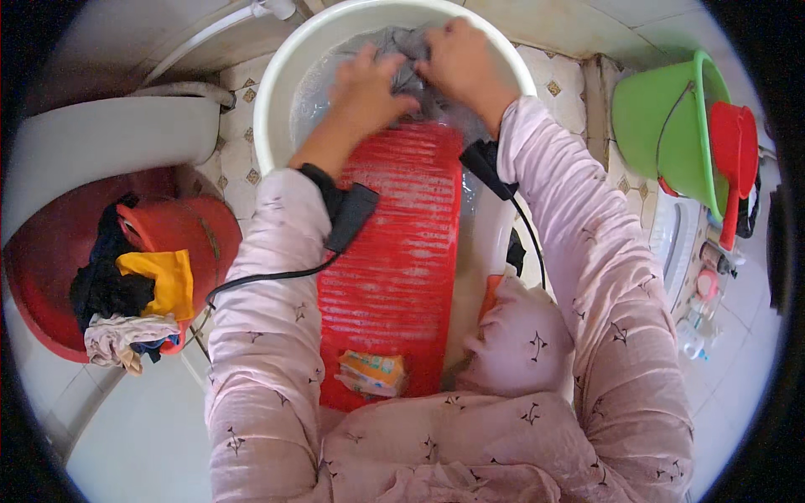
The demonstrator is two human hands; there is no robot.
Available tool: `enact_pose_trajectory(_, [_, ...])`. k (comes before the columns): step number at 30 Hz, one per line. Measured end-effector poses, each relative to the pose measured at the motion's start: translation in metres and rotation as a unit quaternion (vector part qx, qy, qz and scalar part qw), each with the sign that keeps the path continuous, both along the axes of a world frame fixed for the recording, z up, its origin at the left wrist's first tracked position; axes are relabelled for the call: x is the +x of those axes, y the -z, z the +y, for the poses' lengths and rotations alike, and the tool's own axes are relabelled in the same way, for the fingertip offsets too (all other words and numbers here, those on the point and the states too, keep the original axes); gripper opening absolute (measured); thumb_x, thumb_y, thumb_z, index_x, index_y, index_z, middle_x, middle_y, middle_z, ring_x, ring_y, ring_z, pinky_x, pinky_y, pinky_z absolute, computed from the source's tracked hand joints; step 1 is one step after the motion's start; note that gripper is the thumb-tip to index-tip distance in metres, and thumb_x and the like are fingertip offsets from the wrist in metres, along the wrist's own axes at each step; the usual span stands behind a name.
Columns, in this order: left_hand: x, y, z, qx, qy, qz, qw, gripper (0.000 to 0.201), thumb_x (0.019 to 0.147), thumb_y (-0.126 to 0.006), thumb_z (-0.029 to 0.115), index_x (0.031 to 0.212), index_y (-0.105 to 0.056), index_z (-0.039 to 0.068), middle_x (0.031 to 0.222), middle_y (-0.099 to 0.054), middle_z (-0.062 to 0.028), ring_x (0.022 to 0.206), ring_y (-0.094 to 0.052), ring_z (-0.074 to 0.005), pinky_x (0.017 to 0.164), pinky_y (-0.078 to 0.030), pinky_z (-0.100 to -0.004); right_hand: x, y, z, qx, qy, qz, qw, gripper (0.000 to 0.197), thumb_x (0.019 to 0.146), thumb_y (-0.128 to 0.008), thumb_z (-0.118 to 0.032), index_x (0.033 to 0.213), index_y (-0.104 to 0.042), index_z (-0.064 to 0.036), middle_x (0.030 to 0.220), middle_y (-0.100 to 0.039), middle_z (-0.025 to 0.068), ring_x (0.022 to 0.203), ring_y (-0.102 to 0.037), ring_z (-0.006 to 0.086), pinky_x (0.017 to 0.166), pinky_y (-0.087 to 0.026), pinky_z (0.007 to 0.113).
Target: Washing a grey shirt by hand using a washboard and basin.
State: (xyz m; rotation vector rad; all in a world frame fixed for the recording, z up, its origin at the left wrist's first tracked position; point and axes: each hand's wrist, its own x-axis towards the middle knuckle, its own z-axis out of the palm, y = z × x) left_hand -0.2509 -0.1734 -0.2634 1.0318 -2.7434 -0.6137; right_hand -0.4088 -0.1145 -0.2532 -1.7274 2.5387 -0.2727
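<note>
Both hands, left hand (362,90) and right hand (459,59), clamp the grey cloth (408,63) at the far end of the red washboard (394,260), inside the white basin (277,92).

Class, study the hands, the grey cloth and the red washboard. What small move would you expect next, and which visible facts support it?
Probably a push of the grey cloth down the red washboard. Both the left hand and right hand grip it, bunched at the board's top end, inside the white basin of soapy water.
</note>
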Motion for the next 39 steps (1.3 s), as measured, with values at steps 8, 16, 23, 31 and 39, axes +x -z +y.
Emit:
enact_pose_trajectory(8, [-0.003,0.053,-0.021,0.082,0.067,-0.178,0.978,0.062,0.072,-0.053,0.058,0.127,-0.038,0.034,0.138,-0.028,-0.0031,0.122,-0.033,-0.0336,0.093,-0.029,-0.0528,-0.007,0.053,-0.012,0.207,-0.126,-0.074,0.967,0.028,0.081,-0.049,-0.025,0.102,-0.056,-0.0076,0.102,-0.053,0.0214,0.094,-0.052,0.0371,0.085,-0.04,0.044])
enact_pose_trajectory(16, [-0.015,0.066,-0.051,0.099,0.026,-0.291,0.951,0.05,0.074,-0.057,0.035,0.118,-0.049,0.014,0.115,-0.053,-0.0128,0.11,-0.046,-0.0326,0.091,-0.037,-0.0424,-0.017,0.065,-0.016,0.241,-0.145,-0.09,0.955,0.035,0.08,-0.047,-0.026,0.106,-0.054,-0.0036,0.1,-0.056,0.024,0.089,-0.056,0.0392,0.079,-0.043,0.045])
enact_pose_trajectory(23, [0.01,0.02,-0.041,0.058,0.008,0.032,0.998,0.07,0.061,-0.072,0.025,0.12,-0.042,0.003,0.111,-0.052,-0.0204,0.105,-0.05,-0.0325,0.09,-0.038,-0.0387,-0.004,-0.034,-0.028,0.131,-0.024,-0.363,0.922,0.032,0.073,-0.051,-0.031,0.085,-0.061,-0.0026,0.077,-0.061,0.0179,0.074,-0.06,0.03,0.069,-0.047,0.04])
enact_pose_trajectory(31, [-0.004,-0.071,-0.027,0.23,-0.013,0.385,0.894,0.068,0.058,-0.079,0.013,0.113,-0.042,0.0,0.104,-0.056,-0.0085,0.091,-0.056,-0.0167,0.079,-0.045,-0.0285,0.051,-0.246,0.01,-0.195,-0.109,-0.721,0.656,0.014,0.071,-0.049,-0.001,0.085,-0.049,0.0009,0.081,-0.051,0.0099,0.064,-0.047,0.0165,0.059,-0.041,0.029])
enact_pose_trajectory(39, [-0.014,-0.063,0.008,0.319,-0.108,0.409,0.848,0.038,0.064,-0.068,0.011,0.099,-0.056,0.0,0.097,-0.061,-0.0095,0.088,-0.057,-0.0178,0.076,-0.045,-0.0316,0.013,-0.278,0.057,-0.345,-0.12,-0.756,0.543,0.008,0.074,-0.044,0.003,0.082,-0.044,0.0026,0.085,-0.048,0.0121,0.069,-0.048,0.0196,0.065,-0.044,0.033])
